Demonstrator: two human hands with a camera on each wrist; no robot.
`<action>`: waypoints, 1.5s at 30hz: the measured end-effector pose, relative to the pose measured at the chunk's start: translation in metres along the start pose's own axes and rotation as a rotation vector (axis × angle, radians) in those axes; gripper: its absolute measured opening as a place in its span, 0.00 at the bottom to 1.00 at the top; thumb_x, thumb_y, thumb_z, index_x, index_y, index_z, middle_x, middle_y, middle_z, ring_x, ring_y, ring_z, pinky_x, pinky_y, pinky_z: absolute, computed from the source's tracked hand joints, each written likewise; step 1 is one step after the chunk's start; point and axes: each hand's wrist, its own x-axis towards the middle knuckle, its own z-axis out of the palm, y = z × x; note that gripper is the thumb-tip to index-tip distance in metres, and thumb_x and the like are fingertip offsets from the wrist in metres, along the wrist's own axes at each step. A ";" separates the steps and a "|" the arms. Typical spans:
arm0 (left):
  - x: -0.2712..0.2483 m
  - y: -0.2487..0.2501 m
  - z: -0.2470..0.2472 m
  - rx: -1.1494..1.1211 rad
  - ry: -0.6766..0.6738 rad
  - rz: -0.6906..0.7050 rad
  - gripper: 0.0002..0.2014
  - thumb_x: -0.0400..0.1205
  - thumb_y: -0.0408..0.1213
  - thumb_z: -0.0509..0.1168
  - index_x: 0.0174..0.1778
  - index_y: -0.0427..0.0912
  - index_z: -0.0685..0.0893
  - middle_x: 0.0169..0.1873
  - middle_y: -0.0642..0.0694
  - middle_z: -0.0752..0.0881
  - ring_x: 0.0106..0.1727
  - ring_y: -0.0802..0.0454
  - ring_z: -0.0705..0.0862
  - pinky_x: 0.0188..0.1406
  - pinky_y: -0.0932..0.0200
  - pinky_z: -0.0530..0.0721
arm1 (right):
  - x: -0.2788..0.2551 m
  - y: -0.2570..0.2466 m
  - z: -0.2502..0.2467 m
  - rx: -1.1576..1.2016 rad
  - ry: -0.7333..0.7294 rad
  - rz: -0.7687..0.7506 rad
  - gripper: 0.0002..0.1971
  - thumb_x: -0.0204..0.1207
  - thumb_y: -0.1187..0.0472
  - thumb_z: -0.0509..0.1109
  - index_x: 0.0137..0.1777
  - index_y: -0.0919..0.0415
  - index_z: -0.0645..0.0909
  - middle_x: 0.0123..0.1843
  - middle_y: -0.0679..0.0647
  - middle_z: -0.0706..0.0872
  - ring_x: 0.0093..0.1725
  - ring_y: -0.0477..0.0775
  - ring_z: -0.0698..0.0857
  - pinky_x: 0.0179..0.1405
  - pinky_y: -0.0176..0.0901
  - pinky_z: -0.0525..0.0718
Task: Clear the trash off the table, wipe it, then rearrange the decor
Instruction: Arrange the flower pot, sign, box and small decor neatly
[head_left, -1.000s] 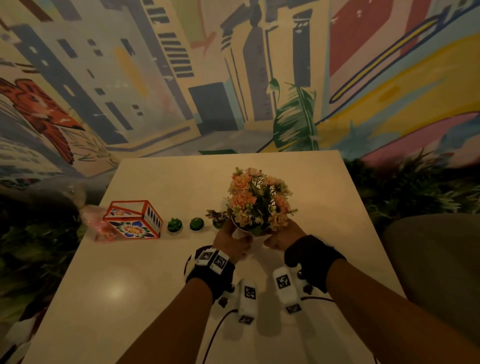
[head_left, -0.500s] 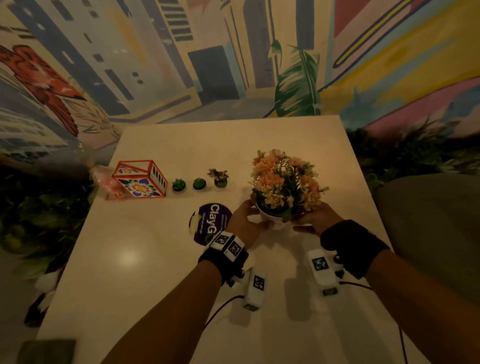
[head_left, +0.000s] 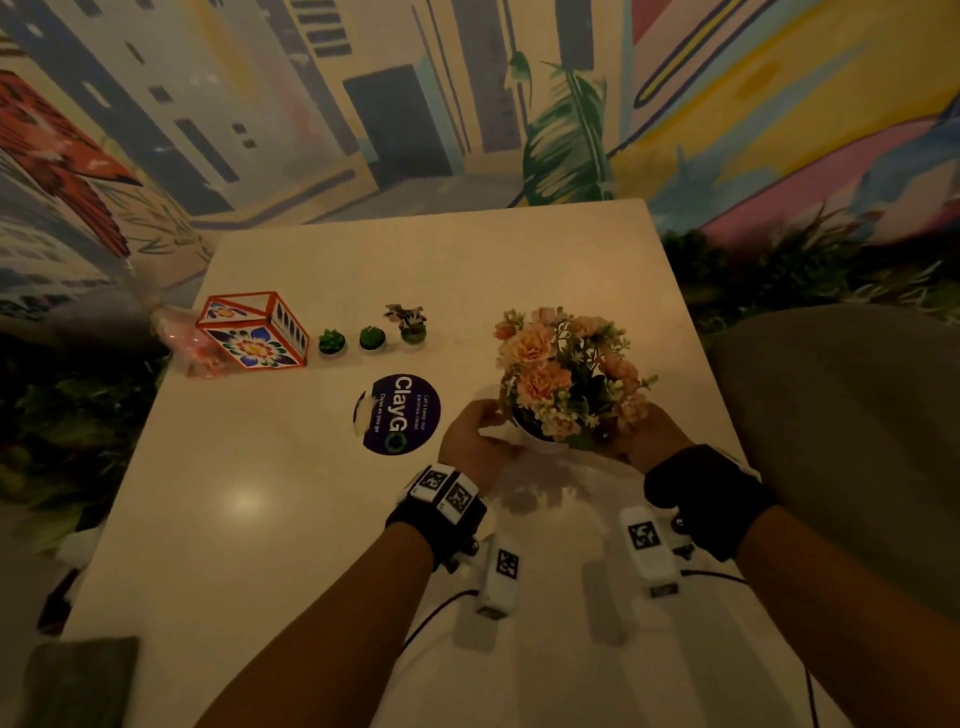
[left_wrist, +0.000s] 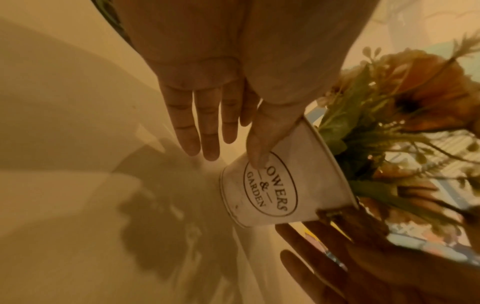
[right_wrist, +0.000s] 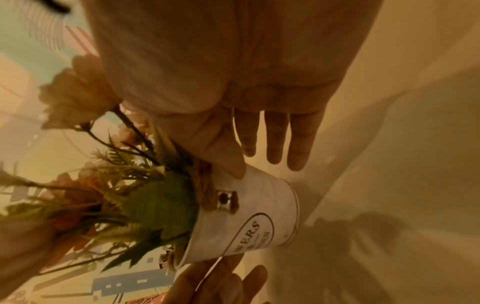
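A white "Flowers & Garden" pot (head_left: 537, 440) of peach artificial flowers (head_left: 561, 374) stands right of centre on the cream table (head_left: 249, 545). My left hand (head_left: 475, 434) flanks its left side and my right hand (head_left: 649, 436) its right side. In the left wrist view the left hand (left_wrist: 231, 158) has straight fingers clear of the pot (left_wrist: 280, 185), only the thumb resting on its wall. The right wrist view shows the right hand (right_wrist: 259, 164) the same way, thumb at the rim of the pot (right_wrist: 259, 216), fingers straight and apart from it.
A patterned red-edged box (head_left: 254, 330) sits at the far left with a pink bag (head_left: 182, 338) behind it. Three tiny potted plants (head_left: 372, 338) line up beside it. A round ClayGo sticker (head_left: 400, 413) lies mid-table. A dark cloth (head_left: 78, 680) lies near left; a grey seat (head_left: 841, 441) stands right.
Both hands carried the flower pot from the table's middle to the right, uncovering the round sticker. Their fingers have since straightened away from the pot.
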 end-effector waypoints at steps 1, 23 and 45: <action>0.001 0.001 -0.001 -0.057 -0.004 -0.024 0.33 0.72 0.23 0.73 0.73 0.37 0.70 0.65 0.42 0.78 0.51 0.50 0.80 0.32 0.74 0.78 | -0.001 0.002 0.000 0.056 0.017 0.021 0.21 0.65 0.78 0.75 0.60 0.71 0.81 0.60 0.63 0.84 0.60 0.59 0.81 0.64 0.54 0.78; 0.002 0.018 0.021 -0.132 -0.028 0.028 0.44 0.63 0.27 0.80 0.73 0.44 0.68 0.67 0.44 0.79 0.63 0.46 0.81 0.52 0.56 0.82 | 0.005 0.008 0.010 0.296 0.006 0.017 0.14 0.62 0.81 0.75 0.45 0.66 0.86 0.56 0.68 0.87 0.59 0.69 0.84 0.63 0.72 0.77; 0.045 -0.025 -0.140 0.405 0.346 -0.072 0.09 0.74 0.37 0.73 0.50 0.44 0.85 0.52 0.46 0.87 0.53 0.48 0.83 0.53 0.56 0.82 | -0.049 -0.046 0.089 -0.014 -0.337 -0.154 0.11 0.69 0.64 0.76 0.48 0.51 0.83 0.48 0.50 0.89 0.42 0.50 0.86 0.44 0.39 0.84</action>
